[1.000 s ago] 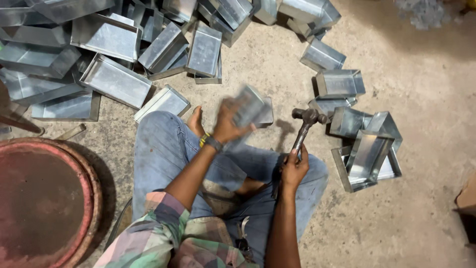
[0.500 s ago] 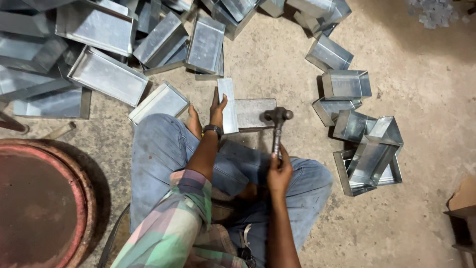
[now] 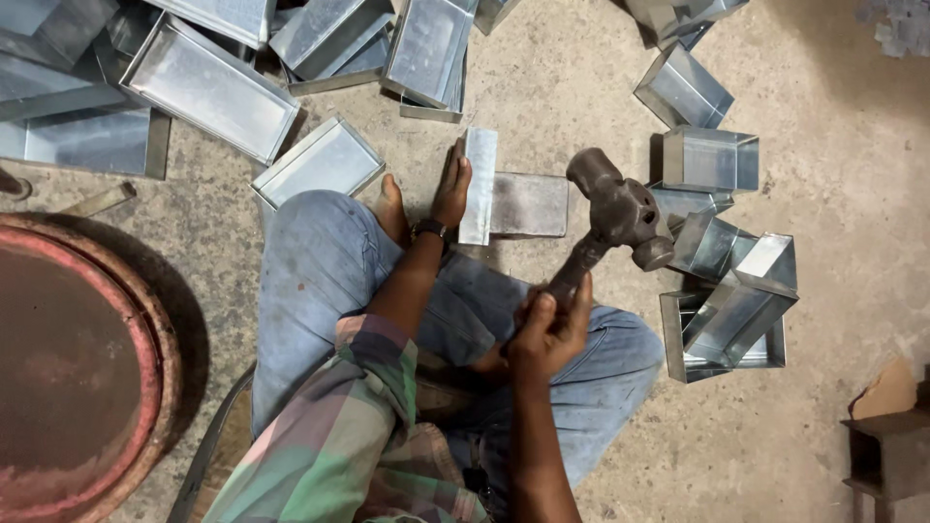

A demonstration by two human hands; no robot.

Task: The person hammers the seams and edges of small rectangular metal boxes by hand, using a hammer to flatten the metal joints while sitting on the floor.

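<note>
A person sat cross-legged on the concrete floor (image 3: 833,174) in blue jeans and a checked shirt.

The left hand (image 3: 450,189) lay flat, fingers straight and close together, pressed against the side of a bent metal sheet (image 3: 480,184). The sheet stood up on its edge, a thin grey strip. It rested on a dark metal block (image 3: 528,203), which lay on the floor at about 12 o'clock from the person's knees. A dark watch (image 3: 428,230) was on the left wrist.

The right hand (image 3: 547,329) was curled tight around the handle of a hammer (image 3: 615,208). The heavy dark head was lifted up in the air, at about 2 o'clock from the right hand. It hung just to the right of the block and did not touch it.

Shiny metal trays (image 3: 208,87) lay in a heap at 10 and 11 o'clock. One tray (image 3: 320,165) sat just beside the left knee. More small metal boxes (image 3: 731,315) were piled at 3 o'clock, near the hammer head, and some others (image 3: 707,160) at 1 o'clock.

A big round rusty red lid (image 3: 68,368) lay at 9 o'clock, well apart from the hands. A dark metal stand (image 3: 886,450) stood at 4 o'clock, at the edge of the view.
</note>
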